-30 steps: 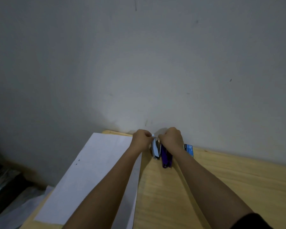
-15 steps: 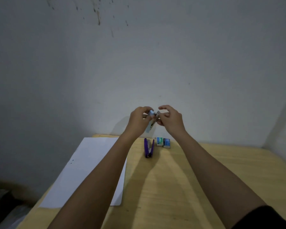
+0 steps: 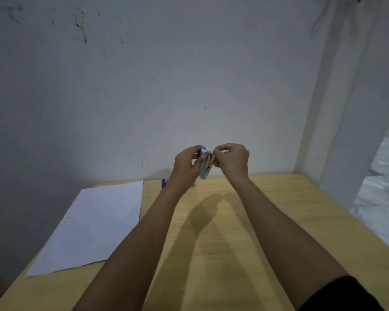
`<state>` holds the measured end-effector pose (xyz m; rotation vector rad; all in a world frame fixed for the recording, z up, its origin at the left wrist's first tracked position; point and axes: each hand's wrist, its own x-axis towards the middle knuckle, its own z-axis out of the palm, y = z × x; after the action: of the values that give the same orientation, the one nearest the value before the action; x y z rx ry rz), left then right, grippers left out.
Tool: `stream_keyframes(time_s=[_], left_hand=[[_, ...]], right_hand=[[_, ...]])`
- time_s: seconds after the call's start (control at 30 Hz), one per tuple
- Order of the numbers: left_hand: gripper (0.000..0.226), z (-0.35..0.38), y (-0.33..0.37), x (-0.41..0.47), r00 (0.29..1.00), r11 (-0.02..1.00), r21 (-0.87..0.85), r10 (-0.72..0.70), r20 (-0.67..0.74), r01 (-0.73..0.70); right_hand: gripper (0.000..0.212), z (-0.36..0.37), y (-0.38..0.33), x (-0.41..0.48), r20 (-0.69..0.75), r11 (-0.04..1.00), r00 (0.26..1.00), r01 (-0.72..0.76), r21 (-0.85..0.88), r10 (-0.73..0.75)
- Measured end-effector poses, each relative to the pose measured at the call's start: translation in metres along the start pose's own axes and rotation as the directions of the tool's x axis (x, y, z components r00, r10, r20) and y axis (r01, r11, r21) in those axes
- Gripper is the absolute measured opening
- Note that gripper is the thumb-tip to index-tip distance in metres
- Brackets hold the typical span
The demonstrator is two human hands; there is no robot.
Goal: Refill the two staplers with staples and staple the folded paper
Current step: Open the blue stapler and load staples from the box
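Light-blue stapler (image 3: 204, 163) | raised above bench (image 3: 234, 232) far edge | left hand (image 3: 185, 166) clamped on body; right hand (image 3: 231, 161) pinching its metal magazine | advise: brace body steady, open gently | purple stapler (image 3: 164, 183), paper (image 3: 94, 225) rest on bench.

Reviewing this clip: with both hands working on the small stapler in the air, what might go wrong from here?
1. The light blue stapler is held above the table by the left hand; any loose staples could drop and scatter.
2. The right hand pinches at its open metal part, so fingers might get nipped.
3. The purple stapler is mostly hidden behind the left wrist and could be knocked.
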<state>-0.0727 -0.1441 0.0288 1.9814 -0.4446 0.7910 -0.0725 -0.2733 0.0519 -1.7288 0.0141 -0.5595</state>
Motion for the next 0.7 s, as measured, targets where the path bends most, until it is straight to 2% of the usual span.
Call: stream_keyframes(time_s=[0.07,0.13,0.23,0.3,0.37,0.4,0.47,0.5,0.53,0.6,0.63,0.7], left_hand=[[0.014,-0.003,0.004,-0.005,0.989,0.977,-0.199,-0.104,-0.105,0.082],[0.011,-0.012,0.007,-0.006,0.966,0.867,-0.475,-0.232,-0.118,0.15],[0.011,-0.01,0.011,-0.007,0.919,0.654,-0.733,-0.38,-0.103,0.188],[0.011,0.001,0.013,-0.018,0.875,0.483,-0.854,-0.479,-0.073,0.193],[0.012,0.009,0.007,-0.032,0.821,0.357,-0.912,-0.57,-0.042,0.202],[0.011,0.011,0.0,-0.037,0.791,0.338,-0.914,-0.611,-0.031,0.225],[0.013,0.014,-0.012,-0.045,0.749,0.38,-0.869,-0.662,-0.017,0.316],[0.016,0.015,-0.016,-0.047,0.741,0.453,-0.806,-0.671,-0.027,0.381],[0.02,0.017,-0.018,-0.047,0.743,0.566,-0.69,-0.667,-0.06,0.452],[0.028,0.02,-0.02,-0.047,0.787,0.785,-0.312,-0.597,-0.155,0.535],[0.029,0.021,-0.019,-0.046,0.825,0.848,-0.12,-0.531,-0.192,0.517],[0.028,0.021,-0.015,-0.044,0.93,0.922,0.177,-0.311,-0.194,0.345]], right_hand=[[0.009,-0.019,0.009,0.003,-0.085,0.984,0.988,-0.118,0.131,0.129],[0.013,-0.035,0.017,0.002,-0.085,0.905,0.955,-0.237,0.354,0.283],[0.013,-0.04,0.022,-0.01,0.051,0.642,0.898,-0.352,0.681,0.438],[0.013,-0.037,0.028,-0.019,0.094,0.521,0.863,-0.383,0.763,0.497],[0.008,-0.034,0.038,-0.026,0.08,0.524,0.853,-0.388,0.758,0.516],[0.004,-0.033,0.044,-0.028,0.058,0.553,0.858,-0.379,0.742,0.51],[0.01,-0.032,0.054,-0.029,0.011,0.614,0.877,-0.344,0.71,0.48],[0.013,-0.032,0.057,-0.028,-0.017,0.644,0.885,-0.326,0.692,0.466],[0.013,-0.031,0.059,-0.027,-0.047,0.673,0.891,-0.306,0.673,0.452],[0.011,-0.031,0.06,-0.025,-0.105,0.721,0.898,-0.269,0.639,0.428],[0.01,-0.03,0.06,-0.024,-0.122,0.738,0.901,-0.257,0.624,0.417],[0.01,-0.028,0.06,-0.022,-0.128,0.766,0.907,-0.255,0.59,0.4]])
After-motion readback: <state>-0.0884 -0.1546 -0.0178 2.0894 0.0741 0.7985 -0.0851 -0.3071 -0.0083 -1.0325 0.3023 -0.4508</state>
